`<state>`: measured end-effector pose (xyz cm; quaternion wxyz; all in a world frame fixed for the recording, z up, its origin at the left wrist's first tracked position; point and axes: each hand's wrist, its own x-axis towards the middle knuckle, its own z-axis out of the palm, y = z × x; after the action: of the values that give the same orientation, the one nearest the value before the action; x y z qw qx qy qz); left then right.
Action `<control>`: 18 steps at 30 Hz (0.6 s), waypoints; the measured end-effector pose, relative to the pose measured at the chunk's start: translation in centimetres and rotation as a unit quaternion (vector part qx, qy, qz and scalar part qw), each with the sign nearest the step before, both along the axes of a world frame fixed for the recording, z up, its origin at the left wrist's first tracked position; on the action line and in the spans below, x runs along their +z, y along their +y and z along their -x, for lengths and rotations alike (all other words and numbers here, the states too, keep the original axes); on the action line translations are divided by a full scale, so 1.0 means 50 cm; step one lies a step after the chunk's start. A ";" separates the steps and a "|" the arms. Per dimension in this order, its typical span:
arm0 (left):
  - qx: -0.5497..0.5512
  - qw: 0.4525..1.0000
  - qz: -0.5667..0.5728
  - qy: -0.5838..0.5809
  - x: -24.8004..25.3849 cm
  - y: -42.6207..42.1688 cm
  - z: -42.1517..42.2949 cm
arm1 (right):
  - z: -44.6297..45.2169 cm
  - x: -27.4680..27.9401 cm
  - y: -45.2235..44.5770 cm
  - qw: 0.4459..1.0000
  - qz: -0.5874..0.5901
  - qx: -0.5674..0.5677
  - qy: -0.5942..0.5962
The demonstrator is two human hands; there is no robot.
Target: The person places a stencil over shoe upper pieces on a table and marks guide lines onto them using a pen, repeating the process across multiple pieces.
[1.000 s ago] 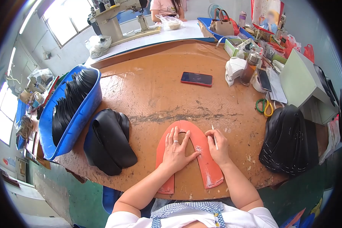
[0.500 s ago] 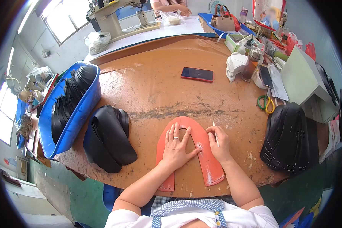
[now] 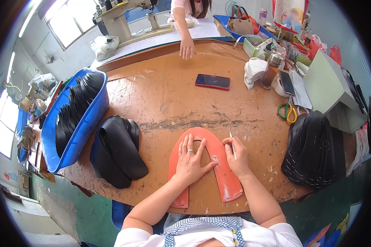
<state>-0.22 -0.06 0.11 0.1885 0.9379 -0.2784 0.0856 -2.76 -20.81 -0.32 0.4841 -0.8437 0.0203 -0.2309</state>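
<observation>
Left fingers [image 3: 190, 144] spread on a red arch-shaped piece [image 3: 228, 183], right fingers [image 3: 238, 146] pinching a white pen [image 3: 235, 154], phone [image 3: 212, 81] beyond

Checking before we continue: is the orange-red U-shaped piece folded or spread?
Spread: the orange-red U-shaped piece lies flat, its curved end showing and its two legs apart, under the left hand.

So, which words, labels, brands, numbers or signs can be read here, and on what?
No text can be read.
Red arch-shaped piece: whitish marks, no legible words.
Sewing machine, green-and-white box: any print is too small or blurred.
</observation>
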 end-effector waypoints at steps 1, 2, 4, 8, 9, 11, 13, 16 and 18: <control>0.000 1.000 0.000 0.001 -0.001 0.000 0.001 | 0.000 -0.003 0.000 1.000 -0.001 0.000 -0.001; 0.000 1.000 0.000 0.001 0.000 0.000 0.003 | 0.000 -0.004 0.001 1.000 -0.002 0.001 -0.003; 0.000 1.000 -0.001 0.000 0.002 0.000 0.002 | 0.000 -0.005 0.000 1.000 -0.001 0.001 -0.003; 0.000 1.000 -0.009 -0.001 0.000 0.000 0.000 | 0.002 -0.001 0.001 1.000 -0.002 0.000 0.006; 0.000 1.000 -0.010 0.000 0.000 0.000 0.001 | 0.002 -0.001 0.001 1.000 -0.001 0.000 0.005; -0.001 1.000 -0.009 0.001 0.000 0.001 0.002 | 0.002 -0.002 0.001 1.000 0.000 0.000 0.005; -0.003 1.000 -0.005 0.003 0.000 0.001 0.001 | 0.002 0.002 0.002 1.000 0.000 -0.003 0.001; -0.004 1.000 0.004 0.001 0.000 0.001 0.001 | -0.002 -0.001 0.000 1.000 0.011 0.000 -0.019; -0.006 1.000 0.017 -0.016 -0.002 0.001 -0.002 | -0.003 -0.011 -0.003 1.000 -0.009 0.003 -0.016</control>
<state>-0.13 -0.02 0.00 0.2002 0.9313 -0.2860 0.1044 -2.62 -20.95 -0.85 0.4925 -0.8357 0.0119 -0.2427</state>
